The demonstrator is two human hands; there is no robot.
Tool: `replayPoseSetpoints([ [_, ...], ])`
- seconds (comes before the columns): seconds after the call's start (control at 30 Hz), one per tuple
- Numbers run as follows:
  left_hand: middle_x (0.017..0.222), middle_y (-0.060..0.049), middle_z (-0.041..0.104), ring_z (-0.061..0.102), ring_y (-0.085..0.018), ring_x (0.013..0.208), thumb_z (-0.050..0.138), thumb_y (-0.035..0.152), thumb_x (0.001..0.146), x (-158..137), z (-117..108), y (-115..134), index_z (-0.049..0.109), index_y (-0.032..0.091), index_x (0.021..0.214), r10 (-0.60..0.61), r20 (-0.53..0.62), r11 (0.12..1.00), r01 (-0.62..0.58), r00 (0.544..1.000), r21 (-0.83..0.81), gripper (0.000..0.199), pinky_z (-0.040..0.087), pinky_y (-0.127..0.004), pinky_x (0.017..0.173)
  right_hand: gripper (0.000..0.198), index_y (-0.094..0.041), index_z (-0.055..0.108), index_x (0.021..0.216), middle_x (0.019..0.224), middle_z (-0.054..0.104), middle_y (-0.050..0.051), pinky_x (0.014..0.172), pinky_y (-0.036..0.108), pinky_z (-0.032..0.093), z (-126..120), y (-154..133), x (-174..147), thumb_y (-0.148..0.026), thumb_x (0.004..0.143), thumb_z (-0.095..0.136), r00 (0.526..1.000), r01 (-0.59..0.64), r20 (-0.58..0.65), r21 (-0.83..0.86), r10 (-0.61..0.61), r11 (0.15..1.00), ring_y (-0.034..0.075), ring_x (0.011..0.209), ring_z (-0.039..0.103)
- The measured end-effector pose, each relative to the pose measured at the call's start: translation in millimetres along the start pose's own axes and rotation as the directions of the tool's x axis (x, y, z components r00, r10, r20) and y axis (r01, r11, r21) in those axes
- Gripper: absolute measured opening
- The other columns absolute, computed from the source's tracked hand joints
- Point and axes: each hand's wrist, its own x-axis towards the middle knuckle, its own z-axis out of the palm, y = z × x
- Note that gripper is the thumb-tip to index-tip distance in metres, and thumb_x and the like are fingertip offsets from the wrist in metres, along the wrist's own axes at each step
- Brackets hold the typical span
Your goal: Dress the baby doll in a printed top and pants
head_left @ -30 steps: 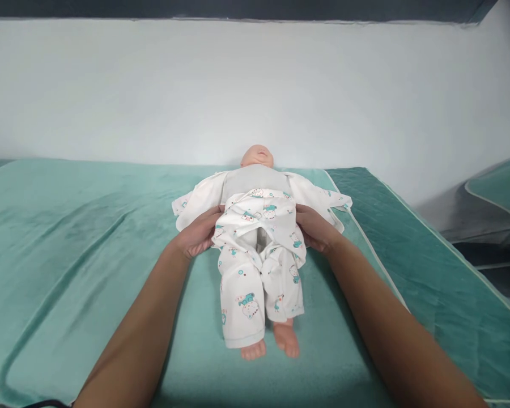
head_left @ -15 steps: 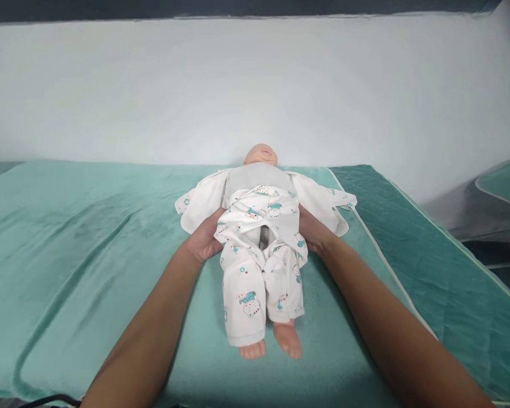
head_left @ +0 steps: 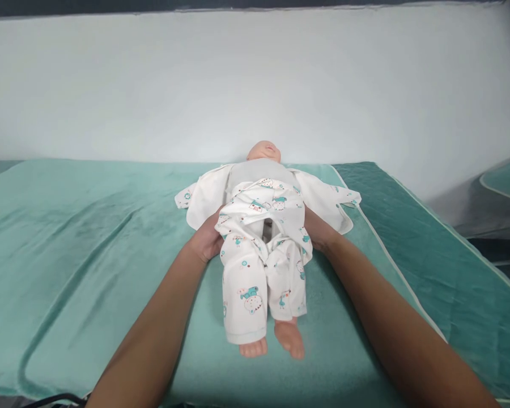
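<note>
A baby doll (head_left: 261, 169) lies on its back on a green mat (head_left: 123, 272), its head toward the wall. It wears white printed trousers (head_left: 246, 283), with an opening at the crotch and bare feet (head_left: 289, 339) below the cuffs. My left hand (head_left: 209, 237) is curled round the left side of the trousers at the hip. Opposite it, my right hand (head_left: 318, 229) grips their right side. Cloth and the doll's body hide most fingers of both hands. Beneath the doll a white printed jacket (head_left: 329, 201) is spread open, its sleeves out to both sides.
A white wall (head_left: 255, 85) rises behind the doll's head. Darker green padding (head_left: 442, 272) runs along the right, past the mat's pale edging. A long crease crosses the mat at left. A black cable (head_left: 55, 398) shows at the bottom left.
The view has shifted slightly. Both hands stay at the sides of the trousers, and the doll and jacket lie much as before.
</note>
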Motion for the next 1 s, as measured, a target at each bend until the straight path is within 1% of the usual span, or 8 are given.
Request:
replayPoseSetpoints([
  [0.13,0.077,-0.003,0.068,0.064,-0.018,0.071,0.074,0.035,0.075,0.9,-6.6,1.2,0.069,0.018,0.091,0.096,0.007,0.995,-0.096,0.995,0.028,0.024,0.053,-0.029,0.061,0.053,-0.027,0.065,0.120,0.134,0.065,0.007,0.106,0.045,0.047,-0.3,-2.9,-0.7,-0.032,0.070,0.080,0.999,-0.045,-0.016,0.129,0.047,0.991,0.029,0.126,0.057],
  [0.27,0.075,0.002,0.063,0.058,-0.012,0.063,0.077,0.030,0.072,0.1,-11.3,3.9,0.065,0.019,0.083,0.216,-0.085,0.975,-0.211,0.973,0.063,0.020,0.046,-0.021,0.055,0.040,-0.025,0.071,0.104,0.111,0.075,0.005,0.093,0.044,0.053,-3.5,1.8,2.9,-0.025,0.065,0.079,0.981,-0.162,-0.065,0.261,0.185,0.952,0.029,0.105,0.067],
  [0.4,0.070,0.004,0.058,0.053,-0.010,0.059,0.077,0.030,0.070,3.2,-10.4,7.9,0.060,0.019,0.074,0.318,-0.165,0.948,-0.317,0.934,0.033,0.021,0.043,-0.020,0.054,0.032,-0.022,0.071,0.090,0.092,0.077,0.003,0.081,0.040,0.056,-11.4,11.4,10.0,-0.017,0.059,0.078,0.977,-0.183,-0.040,0.349,0.209,0.919,0.026,0.092,0.070],
  [0.6,0.073,0.003,0.059,0.054,-0.011,0.063,0.076,0.032,0.070,19.6,-17.3,9.4,0.059,0.020,0.075,0.395,-0.249,0.916,-0.398,0.884,0.042,0.021,0.044,-0.022,0.058,0.027,-0.022,0.067,0.082,0.085,0.074,0.001,0.076,0.036,0.054,-17.0,17.7,18.8,-0.017,0.057,0.077,0.982,-0.155,-0.041,0.361,0.182,0.919,0.024,0.089,0.068],
  [0.73,0.075,0.002,0.059,0.054,-0.013,0.067,0.073,0.034,0.073,27.8,-20.9,6.1,0.058,0.020,0.076,0.453,-0.202,0.887,-0.418,0.868,0.194,0.020,0.045,-0.024,0.062,0.023,-0.022,0.062,0.080,0.082,0.072,0.001,0.069,0.034,0.051,-16.7,18.2,17.2,-0.024,0.061,0.075,0.982,-0.134,-0.089,0.277,0.164,0.951,0.021,0.081,0.066],
  [0.87,0.093,-0.003,0.064,0.060,-0.018,0.090,0.067,0.035,0.079,29.4,-20.2,5.1,0.062,0.021,0.089,0.604,-0.056,0.713,-0.507,0.795,0.485,0.018,0.049,-0.030,0.080,0.023,-0.024,0.059,0.086,0.081,0.067,0.000,0.062,0.030,0.047,-18.9,18.1,8.8,-0.022,0.065,0.068,0.944,-0.095,-0.324,-0.098,0.058,0.991,0.019,0.073,0.062],
  [0.93,0.111,-0.006,0.063,0.058,-0.021,0.108,0.063,0.035,0.085,28.9,-20.2,6.5,0.065,0.022,0.098,0.688,0.067,0.551,-0.579,0.723,0.601,0.019,0.049,-0.034,0.091,0.026,-0.025,0.059,0.094,0.092,0.066,0.001,0.067,0.030,0.049,-19.0,15.0,3.7,-0.020,0.069,0.065,0.911,-0.007,-0.395,-0.298,-0.117,0.954,0.018,0.079,0.062],
  [1.0,0.121,-0.008,0.060,0.055,-0.022,0.118,0.057,0.035,0.090,28.8,-20.5,8.5,0.066,0.023,0.103,0.732,0.182,0.405,-0.633,0.657,0.660,0.020,0.049,-0.036,0.096,0.022,-0.026,0.060,0.097,0.102,0.064,0.002,0.076,0.032,0.050,-17.9,10.1,0.1,-0.022,0.076,0.063,0.880,0.134,-0.375,-0.392,-0.291,0.910,0.018,0.088,0.061],
])
